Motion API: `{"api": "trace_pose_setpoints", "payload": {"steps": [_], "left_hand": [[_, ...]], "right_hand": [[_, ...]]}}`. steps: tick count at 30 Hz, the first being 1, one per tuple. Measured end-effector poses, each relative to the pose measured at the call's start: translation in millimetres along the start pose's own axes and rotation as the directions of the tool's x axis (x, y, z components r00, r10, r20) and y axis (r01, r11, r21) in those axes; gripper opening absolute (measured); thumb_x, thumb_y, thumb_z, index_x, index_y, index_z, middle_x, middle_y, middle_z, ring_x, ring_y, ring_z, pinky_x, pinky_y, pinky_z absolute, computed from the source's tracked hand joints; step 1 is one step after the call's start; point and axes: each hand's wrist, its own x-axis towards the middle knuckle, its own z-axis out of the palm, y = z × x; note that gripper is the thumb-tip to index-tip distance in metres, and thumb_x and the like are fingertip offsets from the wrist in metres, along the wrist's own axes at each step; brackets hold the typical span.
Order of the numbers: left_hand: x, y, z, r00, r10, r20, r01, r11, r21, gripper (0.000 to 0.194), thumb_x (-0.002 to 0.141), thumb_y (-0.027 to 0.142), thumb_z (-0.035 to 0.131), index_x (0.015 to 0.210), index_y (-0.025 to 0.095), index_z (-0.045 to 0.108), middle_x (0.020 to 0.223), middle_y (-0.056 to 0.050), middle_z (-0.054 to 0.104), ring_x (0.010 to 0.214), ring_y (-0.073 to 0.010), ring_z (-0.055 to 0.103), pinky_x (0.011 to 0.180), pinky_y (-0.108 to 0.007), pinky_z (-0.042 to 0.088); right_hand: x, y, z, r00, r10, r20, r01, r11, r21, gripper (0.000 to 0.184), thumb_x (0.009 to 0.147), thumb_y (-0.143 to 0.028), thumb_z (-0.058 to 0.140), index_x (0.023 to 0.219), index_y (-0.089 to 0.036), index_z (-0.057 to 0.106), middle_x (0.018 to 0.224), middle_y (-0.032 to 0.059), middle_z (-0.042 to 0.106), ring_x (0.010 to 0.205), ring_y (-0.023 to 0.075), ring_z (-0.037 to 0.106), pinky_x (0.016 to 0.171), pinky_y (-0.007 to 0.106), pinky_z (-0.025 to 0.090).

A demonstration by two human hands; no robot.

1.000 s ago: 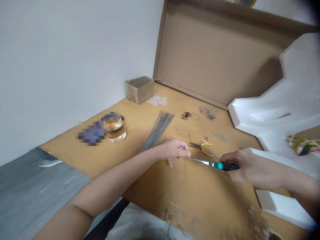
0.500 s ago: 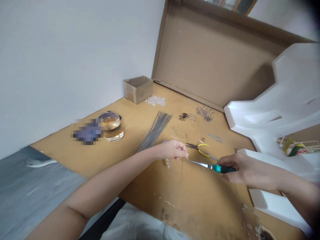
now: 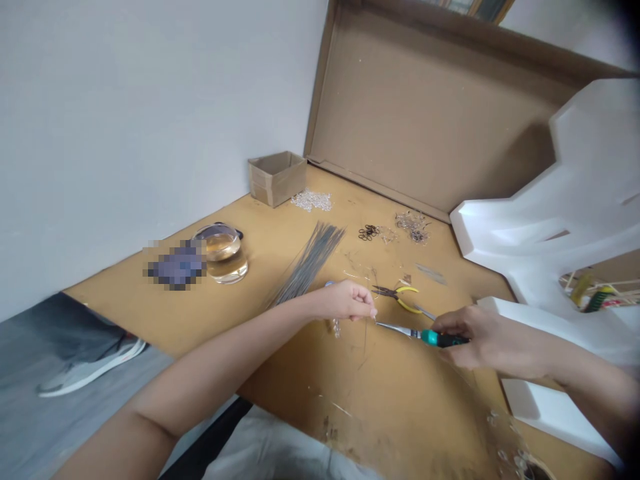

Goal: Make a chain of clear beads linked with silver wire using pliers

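Note:
My left hand [image 3: 350, 300] is closed in a pinch over the tabletop, holding a thin wire [image 3: 365, 340] that hangs below the fingertips; a tiny pale bit shows at the pinch. My right hand [image 3: 470, 339] wraps round the green-and-black handles of long-nose pliers [image 3: 429, 337]. Their tapered tip points left and lies close to my left fingertips; whether it touches the wire I cannot tell. Just behind lies a pair of yellow-handled pliers [image 3: 409, 291]. A bundle of grey wires [image 3: 316, 257] runs behind my left forearm. Small clear beads [image 3: 337, 327] lie by my left wrist.
A cardboard box [image 3: 277, 181] stands at the back beside a pile of clear pieces [image 3: 313, 200]. Black rings [image 3: 369, 233] and wire pieces [image 3: 414, 227] lie farther right. A glass of amber liquid [image 3: 225, 267] is at left, white foam [image 3: 530, 220] at right. A person's shoe [image 3: 100, 368] shows below.
The view has shifted slightly. My pliers have drawn a little nearer my left fingertips, which keep their pinch. At lower left, another person's leg and shoe have come further into view.

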Motion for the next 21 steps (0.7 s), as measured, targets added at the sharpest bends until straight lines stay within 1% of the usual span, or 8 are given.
{"api": "trace_pose_setpoints", "payload": {"steps": [5,7,10,13,16,18,20,21], "left_hand": [[-0.2,-0.5,0.8,0.999,-0.04,-0.016,0.041,0.999,0.009,0.022,0.07,0.036,0.058,0.073,0.015,0.056,0.054,0.005,0.05,0.043,-0.0038,0.036,0.042,-0.016,0.028],[-0.5,-1.2,1.8,0.999,-0.036,-0.026,0.036,0.999,0.024,0.023,0.071,0.037,0.057,0.073,0.015,0.055,0.055,0.004,0.052,0.044,-0.004,0.038,0.042,-0.016,0.03],[-2.0,-1.2,5.7,0.997,-0.003,-0.076,0.01,0.996,0.086,0.023,0.073,0.038,0.054,0.074,0.016,0.053,0.055,0.005,0.052,0.044,-0.0048,0.04,0.043,-0.016,0.032],[-5.4,1.5,12.4,0.981,0.108,-0.159,-0.063,0.962,0.266,0.02,0.078,0.035,0.049,0.073,0.016,0.052,0.053,0.005,0.05,0.045,-0.0061,0.042,0.045,-0.018,0.031],[-9.5,5.4,18.8,0.934,0.299,-0.195,-0.156,0.833,0.531,0.017,0.08,0.028,0.047,0.07,0.016,0.053,0.055,0.003,0.052,0.052,-0.0079,0.044,0.052,-0.02,0.03],[-11.3,6.8,20.7,0.911,0.367,-0.189,-0.185,0.771,0.609,0.016,0.08,0.026,0.046,0.069,0.016,0.054,0.057,0.003,0.053,0.055,-0.0087,0.045,0.054,-0.021,0.029],[-11.5,6.8,19.5,0.927,0.325,-0.188,-0.18,0.824,0.538,0.017,0.081,0.027,0.045,0.07,0.016,0.054,0.056,0.003,0.051,0.053,-0.0082,0.045,0.053,-0.021,0.03],[-10.9,6.4,17.9,0.944,0.273,-0.186,-0.163,0.875,0.456,0.017,0.081,0.028,0.045,0.071,0.016,0.053,0.055,0.004,0.05,0.051,-0.0078,0.044,0.051,-0.02,0.03]], "right_hand": [[0.9,2.2,2.1,1.0,-0.021,-0.008,0.021,0.999,0.036,0.008,0.066,-0.023,0.051,0.065,-0.02,0.058,0.055,-0.0034,0.046,0.049,0.0104,0.037,0.046,0.024,0.026],[1.2,3.7,2.3,1.0,-0.025,-0.01,0.026,0.999,0.034,0.007,0.066,-0.023,0.052,0.064,-0.02,0.057,0.055,-0.0035,0.047,0.049,0.0104,0.039,0.046,0.023,0.027],[2.1,6.0,1.5,0.999,-0.012,0.034,0.011,0.999,0.033,0.009,0.068,-0.024,0.051,0.063,-0.018,0.054,0.053,-0.0036,0.048,0.049,0.0103,0.043,0.046,0.022,0.029],[3.9,8.5,0.3,0.994,0.038,0.104,-0.047,0.996,0.079,0.013,0.071,-0.028,0.051,0.064,-0.017,0.053,0.054,-0.0019,0.053,0.047,0.0108,0.05,0.044,0.021,0.033],[5.8,10.2,-0.3,0.965,0.13,0.227,-0.185,0.953,0.239,0.016,0.072,-0.033,0.052,0.071,-0.017,0.055,0.061,0.0012,0.059,0.045,0.0116,0.054,0.042,0.021,0.038],[5.5,10.3,0.1,0.935,0.16,0.316,-0.271,0.898,0.347,0.022,0.073,-0.037,0.051,0.079,-0.016,0.057,0.062,0.0026,0.06,0.043,0.012,0.054,0.041,0.022,0.041],[3.0,9.9,1.5,0.926,0.146,0.349,-0.283,0.881,0.38,0.028,0.074,-0.038,0.048,0.085,-0.015,0.058,0.064,0.0043,0.062,0.044,0.0128,0.056,0.043,0.023,0.044],[0.8,9.8,2.7,0.943,0.128,0.307,-0.235,0.91,0.342,0.028,0.074,-0.038,0.048,0.086,-0.015,0.059,0.066,0.0049,0.063,0.047,0.0133,0.057,0.045,0.024,0.045]]}}
